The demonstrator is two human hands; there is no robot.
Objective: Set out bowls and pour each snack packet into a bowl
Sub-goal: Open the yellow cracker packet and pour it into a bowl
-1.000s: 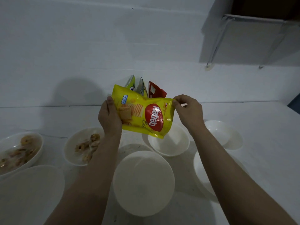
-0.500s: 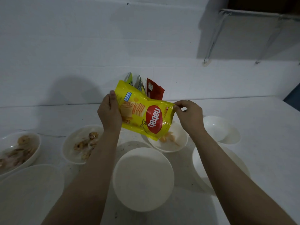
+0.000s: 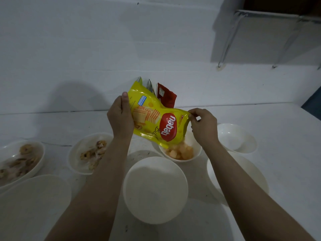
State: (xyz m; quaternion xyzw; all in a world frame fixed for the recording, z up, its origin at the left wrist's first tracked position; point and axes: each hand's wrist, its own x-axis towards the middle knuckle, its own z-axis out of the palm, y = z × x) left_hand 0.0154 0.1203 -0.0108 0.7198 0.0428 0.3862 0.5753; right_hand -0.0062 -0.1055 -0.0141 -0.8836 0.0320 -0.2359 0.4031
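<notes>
A yellow snack packet (image 3: 152, 119) hangs tilted, mouth down, over a small white bowl (image 3: 195, 151). My left hand (image 3: 119, 120) grips the packet's raised bottom end. My right hand (image 3: 203, 126) pinches its upper corner near the opening. Orange wafer pieces (image 3: 180, 152) lie heaped in that bowl under the packet's mouth. A large white bowl (image 3: 155, 189) stands in front between my forearms, nothing visible in it.
Two bowls with brown snacks stand at the left (image 3: 90, 153) (image 3: 19, 160). More white bowls sit at the near left (image 3: 33, 204), at the right (image 3: 236, 138) and behind my right forearm (image 3: 250, 173). A red packet (image 3: 166, 98) and two others lean against the wall.
The packet has tipped steeper, its bottom end lifted by my left hand. Wafer pieces have fallen out and piled up in the small bowl, which held nothing a second ago.
</notes>
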